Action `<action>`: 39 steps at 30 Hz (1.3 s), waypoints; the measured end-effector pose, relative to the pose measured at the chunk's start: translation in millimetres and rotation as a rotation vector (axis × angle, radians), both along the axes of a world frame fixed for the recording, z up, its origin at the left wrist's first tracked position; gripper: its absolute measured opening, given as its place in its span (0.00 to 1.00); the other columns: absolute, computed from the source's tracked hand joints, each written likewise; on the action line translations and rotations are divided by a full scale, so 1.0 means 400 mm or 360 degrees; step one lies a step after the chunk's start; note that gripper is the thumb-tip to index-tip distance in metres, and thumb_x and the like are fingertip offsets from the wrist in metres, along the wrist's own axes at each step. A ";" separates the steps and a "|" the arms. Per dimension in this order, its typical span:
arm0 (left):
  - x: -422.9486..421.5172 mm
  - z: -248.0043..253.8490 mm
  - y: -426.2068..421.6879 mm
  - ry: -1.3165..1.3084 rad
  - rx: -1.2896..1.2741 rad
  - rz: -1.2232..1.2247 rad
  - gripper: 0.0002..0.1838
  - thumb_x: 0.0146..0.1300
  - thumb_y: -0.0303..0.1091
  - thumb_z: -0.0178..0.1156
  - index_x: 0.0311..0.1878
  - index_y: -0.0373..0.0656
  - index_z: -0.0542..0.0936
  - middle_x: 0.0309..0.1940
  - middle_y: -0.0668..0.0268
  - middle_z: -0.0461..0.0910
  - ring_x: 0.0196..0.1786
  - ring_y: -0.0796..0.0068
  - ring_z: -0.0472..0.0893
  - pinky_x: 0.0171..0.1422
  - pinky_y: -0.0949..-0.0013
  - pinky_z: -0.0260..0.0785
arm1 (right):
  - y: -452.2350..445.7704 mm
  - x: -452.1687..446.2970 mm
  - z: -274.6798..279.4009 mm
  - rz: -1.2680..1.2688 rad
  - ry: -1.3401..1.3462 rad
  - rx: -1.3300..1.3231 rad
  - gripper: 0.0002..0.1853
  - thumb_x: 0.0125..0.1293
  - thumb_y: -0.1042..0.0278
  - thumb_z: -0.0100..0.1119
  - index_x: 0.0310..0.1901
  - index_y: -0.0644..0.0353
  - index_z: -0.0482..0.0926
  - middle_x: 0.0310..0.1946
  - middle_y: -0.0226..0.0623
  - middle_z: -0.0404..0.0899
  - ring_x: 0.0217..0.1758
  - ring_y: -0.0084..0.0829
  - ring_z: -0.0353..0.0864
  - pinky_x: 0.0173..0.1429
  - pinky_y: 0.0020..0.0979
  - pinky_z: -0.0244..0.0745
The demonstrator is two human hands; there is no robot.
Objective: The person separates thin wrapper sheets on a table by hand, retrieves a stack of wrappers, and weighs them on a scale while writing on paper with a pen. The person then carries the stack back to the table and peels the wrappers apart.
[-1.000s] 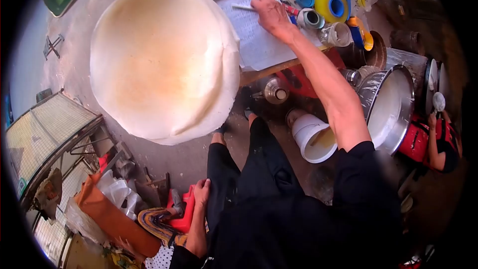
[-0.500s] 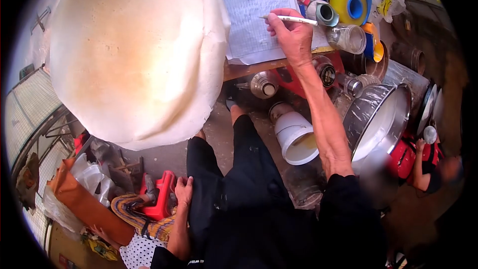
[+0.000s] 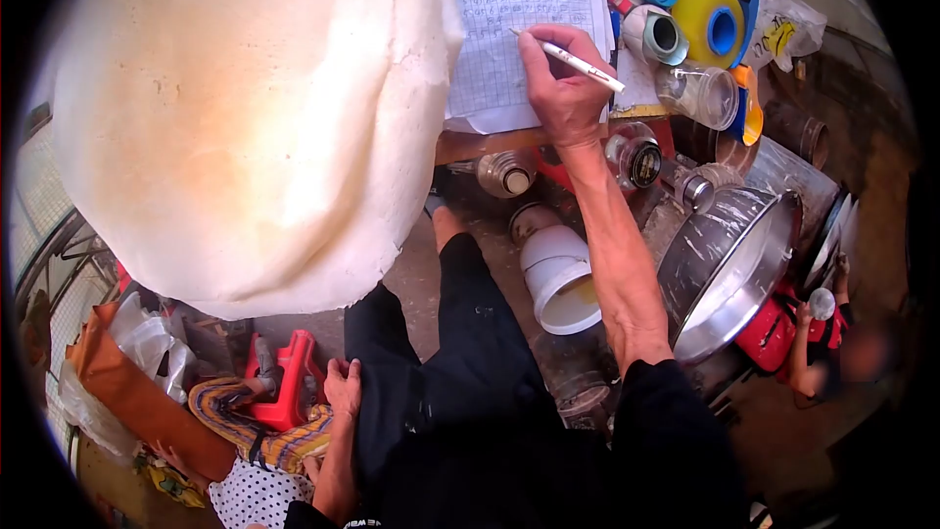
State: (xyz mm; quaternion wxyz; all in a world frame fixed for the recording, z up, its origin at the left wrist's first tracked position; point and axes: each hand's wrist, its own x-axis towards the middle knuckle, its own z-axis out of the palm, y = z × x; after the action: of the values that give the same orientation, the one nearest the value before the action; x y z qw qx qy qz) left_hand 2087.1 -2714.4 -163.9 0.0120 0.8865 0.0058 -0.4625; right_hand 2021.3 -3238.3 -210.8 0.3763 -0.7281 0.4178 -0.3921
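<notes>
Pen poised over a closely written sheet

The gridded paper [image 3: 494,88] lies at the edge of a wooden table [image 3: 480,146], its upper rows crowded with handwriting. Over its right side the person's right hand [image 3: 566,88] pinches a slim white pen [image 3: 594,73] between thumb and fingers, the point aimed left across the page. From where I stand I can't tell whether that tip touches the paper or hangs just above it.

The left hand [image 3: 342,387] is well below the paper, resting on the dark trouser leg [image 3: 382,353], fingers slack and slightly bent, with nothing in its grasp that I can see.

The step in hand looks to me like writing, with the pen angled for a stroke. The next stroke would call for a steady pinch and a light wrist, and since no second hand is on the page, a little care that it doesn't slide.

Hard by the paper on its left, a great round pale slab [image 3: 245,127] overlaps the view of its edge. To its right crowd a yellow roll [image 3: 693,22] with a blue core and a clear jar [image 3: 685,93] lying on its side. Below it, nearer the floor, are a white bucket [image 3: 553,274] and, farther right, a spattered metal basin [image 3: 715,245]. Far below and left of it, someone in a spotted top [image 3: 257,492] sits by a red stool [image 3: 294,372].
</notes>
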 end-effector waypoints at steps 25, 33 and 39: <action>-0.010 -0.022 0.009 0.0039 0.0046 0.0001 0.18 0.57 0.44 0.60 0.33 0.37 0.71 0.25 0.54 0.75 0.31 0.57 0.76 0.42 0.60 0.67 | -0.009 -0.001 -0.034 0.0112 0.0123 -0.0395 0.07 0.50 0.79 0.65 0.29 0.60 0.76 0.25 0.37 0.79 0.26 0.33 0.80 0.31 0.28 0.75; -0.012 -0.027 0.015 0.0041 0.0062 -0.0008 0.17 0.56 0.43 0.60 0.32 0.38 0.71 0.25 0.52 0.75 0.33 0.54 0.75 0.43 0.59 0.67 | 0.000 -0.004 -0.027 0.0089 0.0069 -0.0210 0.06 0.52 0.77 0.66 0.29 0.61 0.77 0.25 0.37 0.80 0.25 0.28 0.80 0.30 0.25 0.74; -0.008 -0.023 0.000 0.0055 0.0098 -0.0030 0.16 0.56 0.43 0.60 0.32 0.38 0.71 0.25 0.51 0.75 0.33 0.54 0.76 0.43 0.59 0.67 | -0.002 0.000 -0.032 0.0046 0.0058 -0.0195 0.05 0.53 0.77 0.66 0.30 0.62 0.78 0.26 0.37 0.80 0.25 0.27 0.80 0.30 0.24 0.74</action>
State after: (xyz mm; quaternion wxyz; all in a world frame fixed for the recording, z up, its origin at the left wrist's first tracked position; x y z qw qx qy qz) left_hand 2083.9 -2714.5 -173.1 -0.0197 0.8784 0.0119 -0.4774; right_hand 2021.5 -3239.2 -223.7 0.3291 -0.7627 0.3892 -0.3981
